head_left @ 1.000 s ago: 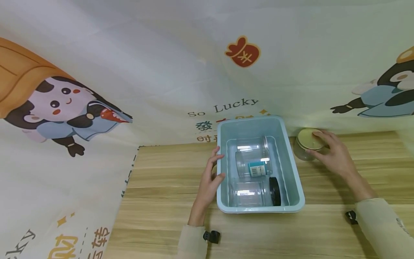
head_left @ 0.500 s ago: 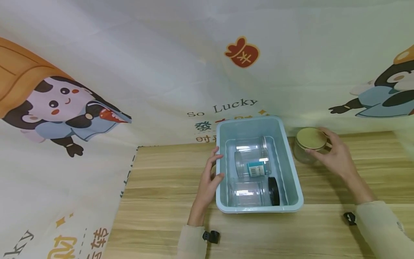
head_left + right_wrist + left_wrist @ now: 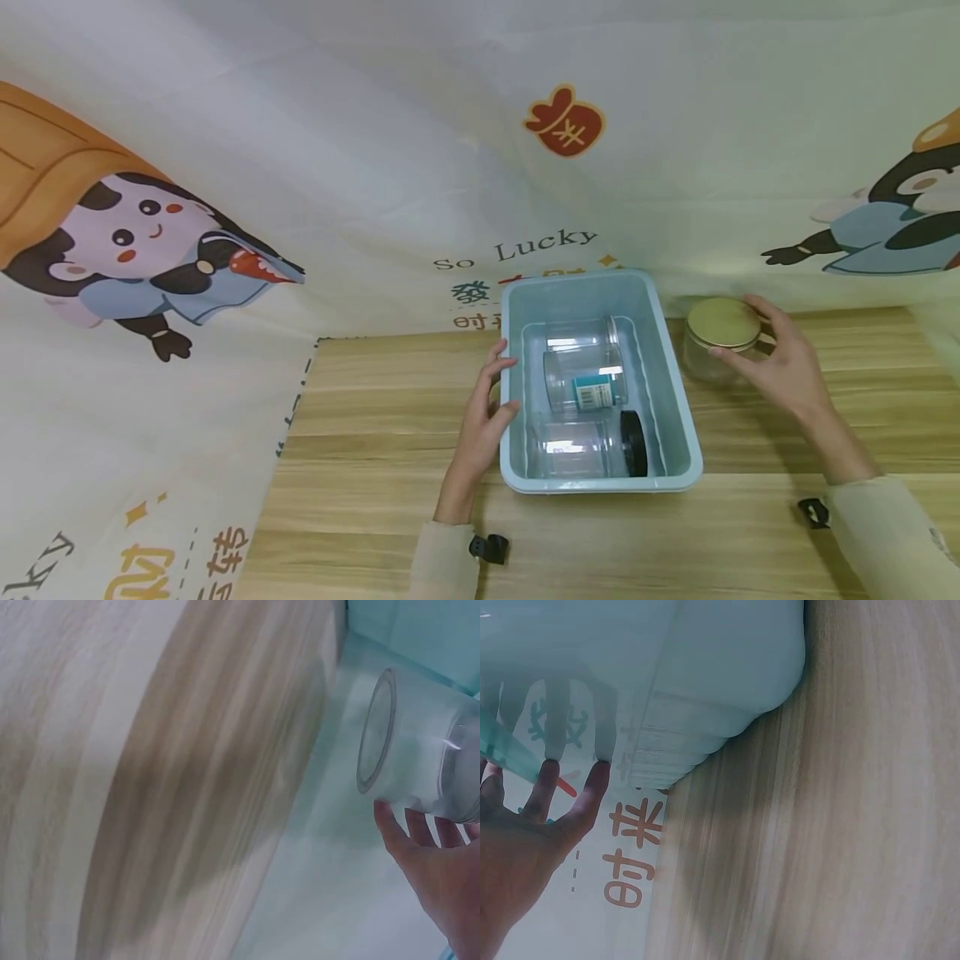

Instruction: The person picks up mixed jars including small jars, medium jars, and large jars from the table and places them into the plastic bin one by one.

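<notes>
Wooden table (image 3: 360,467), cartoon-printed cloth backdrop (image 3: 375,150)

I'm at a makeshift recording corner: a wooden table (image 3: 390,467) with a cartoon-printed cloth (image 3: 300,167) hung right behind it as backdrop.

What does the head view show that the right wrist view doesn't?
Only head: the left hand on the bin's side, and two clear jars lying inside the bin. Only right wrist: the jar's glass wall close up, fingertips against it. Both: the right hand round the gold-lidded jar on the table.
</notes>
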`<state>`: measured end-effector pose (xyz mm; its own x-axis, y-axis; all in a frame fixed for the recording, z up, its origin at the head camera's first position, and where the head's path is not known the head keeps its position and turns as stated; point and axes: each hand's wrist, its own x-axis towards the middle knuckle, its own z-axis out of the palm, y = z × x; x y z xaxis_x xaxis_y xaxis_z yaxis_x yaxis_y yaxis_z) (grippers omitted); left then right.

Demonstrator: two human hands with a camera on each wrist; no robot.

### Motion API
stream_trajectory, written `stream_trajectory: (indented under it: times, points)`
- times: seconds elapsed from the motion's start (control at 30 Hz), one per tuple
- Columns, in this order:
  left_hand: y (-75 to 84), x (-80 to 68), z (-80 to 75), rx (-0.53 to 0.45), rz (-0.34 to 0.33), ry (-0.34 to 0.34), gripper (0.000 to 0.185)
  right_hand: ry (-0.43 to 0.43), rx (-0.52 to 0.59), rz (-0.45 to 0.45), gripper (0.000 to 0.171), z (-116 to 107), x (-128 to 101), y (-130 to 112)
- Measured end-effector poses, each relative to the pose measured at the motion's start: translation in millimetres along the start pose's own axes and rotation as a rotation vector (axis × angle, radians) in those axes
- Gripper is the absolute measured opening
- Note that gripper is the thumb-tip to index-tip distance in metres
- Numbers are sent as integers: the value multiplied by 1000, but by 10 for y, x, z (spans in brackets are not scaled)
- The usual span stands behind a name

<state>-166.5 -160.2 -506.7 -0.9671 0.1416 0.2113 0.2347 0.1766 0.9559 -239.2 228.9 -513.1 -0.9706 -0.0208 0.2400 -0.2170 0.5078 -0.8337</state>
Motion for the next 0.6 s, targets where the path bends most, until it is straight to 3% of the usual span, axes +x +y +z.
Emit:
stream_trajectory:
  times: [0.1,0.6]
  points:
    - [138,-15,3,-1,3,-3,52,-5,-5,19,88,-24,-10,-35]
    - [153,-15,4,2,4,-3,52,29,-16,-8,86,-81,11,-190]
